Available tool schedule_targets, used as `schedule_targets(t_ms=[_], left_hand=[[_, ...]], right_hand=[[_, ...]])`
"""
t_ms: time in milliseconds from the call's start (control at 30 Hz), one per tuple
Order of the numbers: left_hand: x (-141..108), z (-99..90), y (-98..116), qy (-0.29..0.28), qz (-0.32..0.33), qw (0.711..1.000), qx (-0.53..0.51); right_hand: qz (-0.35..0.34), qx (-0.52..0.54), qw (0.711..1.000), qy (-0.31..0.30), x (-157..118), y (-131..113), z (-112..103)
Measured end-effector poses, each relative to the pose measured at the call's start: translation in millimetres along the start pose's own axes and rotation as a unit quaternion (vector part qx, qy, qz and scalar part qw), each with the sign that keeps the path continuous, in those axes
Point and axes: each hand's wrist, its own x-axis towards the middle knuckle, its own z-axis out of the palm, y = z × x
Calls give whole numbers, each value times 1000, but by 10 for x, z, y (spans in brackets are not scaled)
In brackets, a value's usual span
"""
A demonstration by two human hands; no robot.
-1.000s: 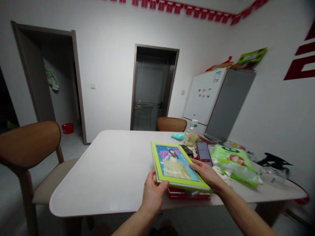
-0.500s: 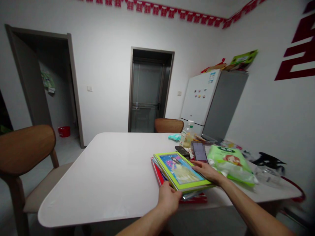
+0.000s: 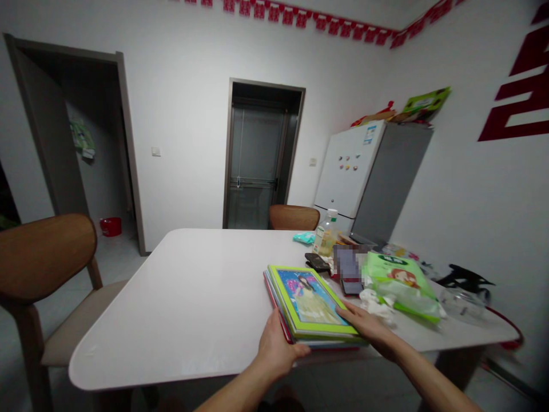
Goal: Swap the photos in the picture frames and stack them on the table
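Note:
A stack of picture books (image 3: pixel 317 306) lies at the table's near edge, right of centre. The top one has a yellow-green border and a blue picture of a figure in a yellow gown; below it show pale edges and a red book at the bottom. My left hand (image 3: pixel 277 343) is closed around the near left corner, its thumb along the front edge. From the right, my right hand (image 3: pixel 364 326) grips the right side, with fingers over the top cover's edge. Between them the books sit nearly flush.
Right of the books on the white table (image 3: pixel 184 309) are a phone (image 3: pixel 351 285), a dark object (image 3: pixel 316 262), a bottle (image 3: pixel 326 234), crumpled tissue (image 3: pixel 375 303), a green tissue pack (image 3: pixel 403 280) and a clear bowl (image 3: pixel 463 303). Wooden chairs stand left (image 3: pixel 47 257) and behind (image 3: pixel 295 217).
The lower books, skewed and sticking out before, now line up under the top one. My left hand has shifted left and up along the side; my right hand has moved slightly down.

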Motion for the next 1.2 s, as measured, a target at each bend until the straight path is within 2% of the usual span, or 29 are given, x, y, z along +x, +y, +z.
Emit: schedule_targets(t_ms=[100,200,333,533,667,867,1200], left_hand=[[-10,-25,-89,-5,0,1000,-26],[42,-182,-236,18,-18,1000,-19],[183,-564,-498,63,-44,997,1],[393,-1219,-863,139,-105,984,38],[529,-1504,-1000,166,-151,973,59],[634,-1596,-1052,177,-195,961,82],[477,-1497,-1012,196,-172,960,100]], right_hand=[[23,68,995,-68,-104,-57,99],[-21,98,988,-115,-106,-158,298],[-55,112,986,-111,41,-369,737],[-89,71,989,-92,459,-860,1492],[-100,52,989,-94,747,-1122,1817],[-106,13,991,-83,938,-1254,1986],[-105,-46,991,-70,755,-1134,1914]])
